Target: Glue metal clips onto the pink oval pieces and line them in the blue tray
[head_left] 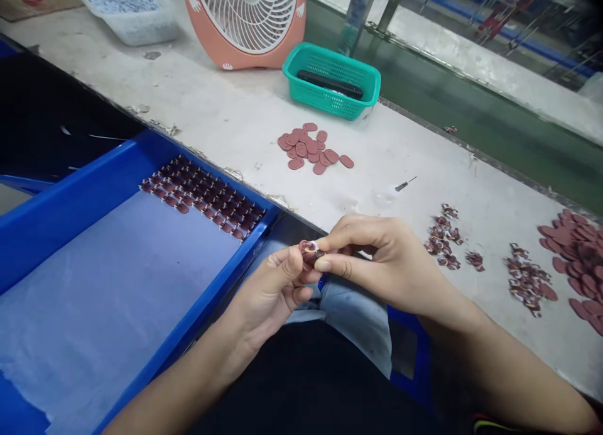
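Observation:
Between both hands, over my lap, is a small reddish-brown figurine part [308,249] with a white bit on its upper right side. My left hand [273,278] pinches it from the left, thumb against it. The thumb and forefinger of my right hand [381,253] close on its right side. Fingers cover much of it, so its exact shape is hard to make out. Similar small brown parts [443,237] lie on the table right of my right hand, with another cluster [527,278] farther right. Flat brown oval pieces [306,147] are heaped ahead of my hands.
A blue tray [226,265] at left holds rows of brown parts [207,196] on a pale sheet. On the table [226,114] are a green basket [332,105], an orange fan [252,20], a thin pointed tool [406,183], a white tub [136,26] and a brown oval pile [577,259].

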`<state>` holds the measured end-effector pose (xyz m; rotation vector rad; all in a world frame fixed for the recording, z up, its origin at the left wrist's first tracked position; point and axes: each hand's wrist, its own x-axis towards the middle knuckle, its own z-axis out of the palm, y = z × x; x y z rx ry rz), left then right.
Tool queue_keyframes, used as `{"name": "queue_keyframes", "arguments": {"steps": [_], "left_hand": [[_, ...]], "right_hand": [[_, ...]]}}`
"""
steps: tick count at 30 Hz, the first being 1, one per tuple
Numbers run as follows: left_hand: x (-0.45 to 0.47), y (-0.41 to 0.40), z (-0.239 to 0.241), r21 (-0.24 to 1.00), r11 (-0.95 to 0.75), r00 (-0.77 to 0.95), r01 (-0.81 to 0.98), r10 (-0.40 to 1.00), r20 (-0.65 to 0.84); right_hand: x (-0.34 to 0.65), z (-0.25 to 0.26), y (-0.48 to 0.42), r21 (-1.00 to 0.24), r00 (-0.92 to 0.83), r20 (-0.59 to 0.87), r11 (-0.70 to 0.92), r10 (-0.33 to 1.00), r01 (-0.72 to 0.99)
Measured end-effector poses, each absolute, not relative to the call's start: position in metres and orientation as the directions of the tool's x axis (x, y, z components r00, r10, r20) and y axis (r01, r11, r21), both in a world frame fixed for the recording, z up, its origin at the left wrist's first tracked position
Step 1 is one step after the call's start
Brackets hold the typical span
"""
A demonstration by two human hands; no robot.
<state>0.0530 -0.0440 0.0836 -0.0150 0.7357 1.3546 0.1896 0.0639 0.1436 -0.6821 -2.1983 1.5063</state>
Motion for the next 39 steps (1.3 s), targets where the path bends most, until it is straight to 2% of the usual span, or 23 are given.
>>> {"name": "queue_keyframes", "arguments": {"steps": [13, 17, 22, 39], "left_hand": [[0.047, -0.050, 0.080, 0.390, 0.229, 0.022, -0.892, 0.883, -0.468], [0.045, -0.052, 0.078, 0.391, 0.226, 0.052, -0.892, 0.912, -0.407], [0.044, -0.053, 0.075, 0.332, 0.208, 0.052, -0.920, 0.905, -0.423], [0.037, -0.054, 0.069, 0.391, 0.226, 0.096, -0.892, 0.941, -0.324]], "right_hand": [[0.182, 0.145, 0.056, -0.942, -0.815, 0.024, 0.286, 0.578, 0.175], [0.184, 0.145, 0.055, -0.917, -0.816, 0.106, 0.373, 0.568, 0.141], [0.189, 0.142, 0.049, -0.851, -0.744, 0.252, 0.508, 0.619, 0.134], [0.178, 0.129, 0.033, -0.887, -0.646, 0.329, 0.460, 0.689, 0.039]]}}
